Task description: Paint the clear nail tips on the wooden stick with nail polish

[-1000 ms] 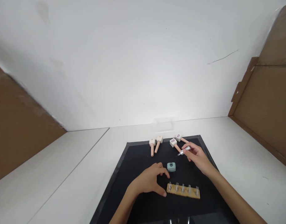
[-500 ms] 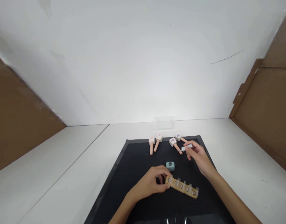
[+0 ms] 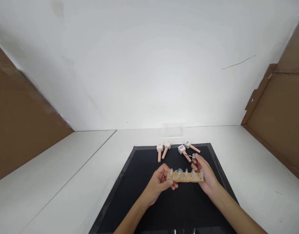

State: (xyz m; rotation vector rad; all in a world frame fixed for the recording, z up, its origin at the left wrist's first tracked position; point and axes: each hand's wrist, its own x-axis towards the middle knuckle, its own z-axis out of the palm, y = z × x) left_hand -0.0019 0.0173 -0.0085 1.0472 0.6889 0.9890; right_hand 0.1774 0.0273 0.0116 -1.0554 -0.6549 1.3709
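A tan strip carrying several clear nail tips is lifted above the black mat. My left hand pinches its left end. My right hand supports its right end and also grips a small silver brush between its fingers. The small teal bottle seen earlier is hidden behind the strip and hands.
Several nail polish bottles with peach caps lie at the mat's far edge. The mat rests on a white table. Brown cardboard panels stand at right and left; a white wall is behind.
My left hand picked the strip up off the mat and raised it. My right hand, still with the brush, came in to meet the strip's right end. The teal bottle became hidden.
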